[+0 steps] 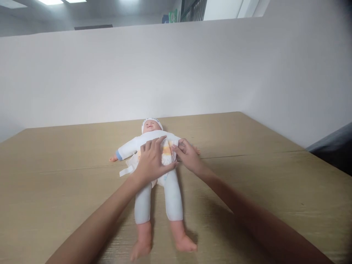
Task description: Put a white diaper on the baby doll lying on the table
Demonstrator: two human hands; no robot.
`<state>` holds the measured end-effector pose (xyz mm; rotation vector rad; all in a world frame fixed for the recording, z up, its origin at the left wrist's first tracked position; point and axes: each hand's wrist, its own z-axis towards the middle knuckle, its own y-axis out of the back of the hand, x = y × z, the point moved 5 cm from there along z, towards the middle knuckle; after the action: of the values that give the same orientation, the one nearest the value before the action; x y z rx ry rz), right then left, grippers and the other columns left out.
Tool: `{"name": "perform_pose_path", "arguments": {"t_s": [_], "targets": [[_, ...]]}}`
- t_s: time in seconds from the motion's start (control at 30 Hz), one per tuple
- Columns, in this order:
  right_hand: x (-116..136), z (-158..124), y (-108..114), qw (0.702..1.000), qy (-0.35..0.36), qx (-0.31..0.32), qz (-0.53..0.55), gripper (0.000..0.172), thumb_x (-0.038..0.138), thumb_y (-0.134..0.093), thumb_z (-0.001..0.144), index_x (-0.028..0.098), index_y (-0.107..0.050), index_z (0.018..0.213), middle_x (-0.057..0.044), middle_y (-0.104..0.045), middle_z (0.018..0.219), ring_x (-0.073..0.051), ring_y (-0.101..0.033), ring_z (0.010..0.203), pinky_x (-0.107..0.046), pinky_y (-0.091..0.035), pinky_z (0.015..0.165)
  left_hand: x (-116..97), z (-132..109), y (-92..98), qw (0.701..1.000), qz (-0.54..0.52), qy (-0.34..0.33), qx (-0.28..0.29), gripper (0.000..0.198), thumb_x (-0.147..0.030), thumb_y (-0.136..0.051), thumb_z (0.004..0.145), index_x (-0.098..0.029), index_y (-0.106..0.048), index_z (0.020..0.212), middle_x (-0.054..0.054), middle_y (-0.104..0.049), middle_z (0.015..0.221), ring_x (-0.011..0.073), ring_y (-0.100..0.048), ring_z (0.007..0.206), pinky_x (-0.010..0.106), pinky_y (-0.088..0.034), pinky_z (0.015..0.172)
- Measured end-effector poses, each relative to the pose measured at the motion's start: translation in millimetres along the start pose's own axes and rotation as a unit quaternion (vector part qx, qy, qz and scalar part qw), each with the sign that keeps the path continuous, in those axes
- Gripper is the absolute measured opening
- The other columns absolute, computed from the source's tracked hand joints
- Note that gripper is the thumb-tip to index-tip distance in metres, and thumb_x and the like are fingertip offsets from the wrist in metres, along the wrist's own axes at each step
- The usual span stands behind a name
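At the centre of the frame, the left hand (150, 161) is laid, fingers spread, on a diaper (167, 149), whose right side is pinched between thumb and fingers of the right hand (189, 156). The diaper is set about the hips of a doll (173, 198), laid face-up on a table (68, 190), its feet pointed toward the lower frame.
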<state>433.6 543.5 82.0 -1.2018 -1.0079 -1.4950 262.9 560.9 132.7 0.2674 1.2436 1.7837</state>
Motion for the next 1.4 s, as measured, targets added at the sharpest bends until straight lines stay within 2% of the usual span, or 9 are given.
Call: {"name": "perform_pose_path", "arguments": {"t_s": [0.1,0.27,0.37,0.47,0.67,0.83,1.07,1.23,1.4], "targets": [[-11,5,0,1.0,0.001,-0.017,-0.019,0.054,0.075,-0.074,0.081,0.03,-0.046,0.09,0.005,-0.066,0.066,-0.021,-0.066,0.062,-0.032,-0.053,0.058,-1,-1,1.0,1.0,-0.003,0.0,-0.009,0.093,-0.071,-0.075,0.089,-0.025,-0.039,0.16,0.017,-0.055,0.155,0.0391,-0.052,0.135,0.055,-0.04,0.11],[-22,-2,6,0.996,0.029,-0.06,-0.056,0.042,0.064,-0.07,0.09,0.029,-0.048,0.095,-0.001,-0.074,0.078,-0.022,-0.071,0.07,-0.032,-0.053,0.062,-6,-1,2.2,0.999,0.036,-0.007,0.008,0.062,-0.068,-0.071,0.095,-0.03,-0.063,0.143,0.014,-0.056,0.154,0.0388,-0.049,0.138,0.056,-0.04,0.11],[-29,-8,6,0.993,0.045,-0.07,-0.087,0.036,0.06,-0.066,0.094,0.028,-0.049,0.096,-0.002,-0.073,0.078,-0.023,-0.072,0.071,-0.032,-0.053,0.061,-7,-1,2.0,0.999,0.049,-0.002,0.01,0.036,-0.054,-0.059,0.106,-0.033,-0.071,0.132,0.008,-0.061,0.149,0.0364,-0.05,0.136,0.055,-0.041,0.108],[-36,-11,4,0.985,0.068,-0.081,-0.137,0.028,0.053,-0.061,0.096,0.027,-0.051,0.101,0.0,-0.068,0.075,-0.022,-0.069,0.068,-0.033,-0.053,0.062,-7,-1,-0.3,0.997,0.073,-0.007,0.008,0.029,-0.043,-0.053,0.11,-0.034,-0.074,0.128,0.005,-0.062,0.152,0.0363,-0.05,0.139,0.057,-0.042,0.109],[-25,-19,17,0.94,0.153,-0.129,-0.276,0.027,0.036,-0.068,0.092,0.022,-0.057,0.112,-0.006,-0.065,0.093,-0.029,-0.064,0.094,-0.051,-0.05,0.097,-15,0,-5.6,0.992,0.072,-0.099,0.012,0.026,-0.028,-0.053,0.111,-0.027,-0.074,0.124,0.005,-0.059,0.16,0.0302,-0.05,0.146,0.052,-0.039,0.121],[-11,-30,40,0.91,0.198,-0.082,-0.354,0.015,0.029,-0.066,0.094,0.023,-0.061,0.107,-0.012,-0.07,0.11,-0.035,-0.063,0.111,-0.055,-0.044,0.107,-23,0,-11.9,0.982,0.07,-0.163,0.063,0.029,-0.032,-0.047,0.115,-0.025,-0.074,0.123,0.004,-0.076,0.133,0.0262,-0.062,0.129,0.047,-0.043,0.114],[-12,-25,46,0.896,0.183,-0.002,-0.404,0.016,0.035,-0.056,0.106,0.023,-0.066,0.103,-0.012,-0.072,0.11,-0.032,-0.063,0.111,-0.051,-0.045,0.106,-22,-1,-16.1,0.978,0.101,-0.168,0.066,0.04,-0.041,-0.043,0.116,-0.023,-0.078,0.116,0.006,-0.074,0.134,0.0297,-0.059,0.13,0.049,-0.04,0.112],[-22,-15,39,0.903,0.113,0.051,-0.412,0.009,0.03,-0.065,0.098,0.022,-0.063,0.094,-0.007,-0.071,0.096,-0.025,-0.063,0.092,-0.039,-0.046,0.088,-23,2,-16.6,0.978,0.116,-0.154,0.085,0.035,-0.037,-0.046,0.113,-0.023,-0.078,0.115,0.007,-0.074,0.131,0.0306,-0.059,0.122,0.049,-0.042,0.105],[-30,-3,41,0.909,0.025,0.096,-0.404,0.022,0.034,-0.073,0.088,0.022,-0.059,0.076,-0.004,-0.066,0.081,-0.022,-0.058,0.079,-0.033,-0.038,0.071,-24,21,-17.6,0.977,0.124,-0.126,0.121,0.027,-0.037,-0.058,0.1,-0.024,-0.082,0.101,0.007,-0.076,0.112,0.0323,-0.058,0.109,0.052,-0.042,0.094]]}}
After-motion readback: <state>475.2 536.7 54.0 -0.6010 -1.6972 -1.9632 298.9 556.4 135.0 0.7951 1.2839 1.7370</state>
